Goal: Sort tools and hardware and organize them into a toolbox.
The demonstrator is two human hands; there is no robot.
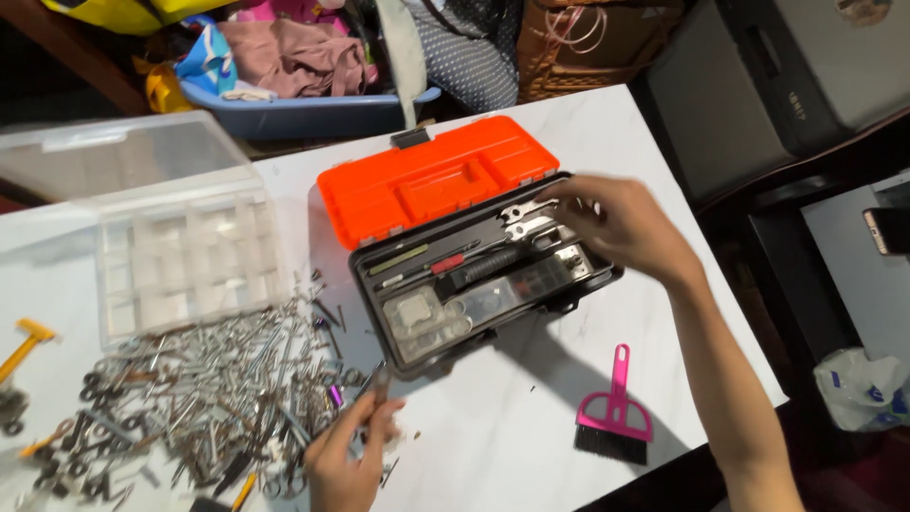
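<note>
A black toolbox (379, 327) with an open orange lid (431, 175) stands on the white table. Inside it lie wrenches (526, 218), a red-handled screwdriver and small clear packets. My right hand (621, 228) reaches into the box's far right end, fingers curled at the wrenches; whether it grips one I cannot tell. At the table's near edge my left hand (351, 455) pinches a thin metal tool (376, 379), right beside a big pile of loose metal parts (209, 398).
An open clear plastic organizer (185, 256) with several empty compartments sits at the left. A pink hand brush (616, 412) lies near the front right edge. A yellow-handled tool (27, 343) lies far left. A blue tub of clothes (294, 104) stands behind the table.
</note>
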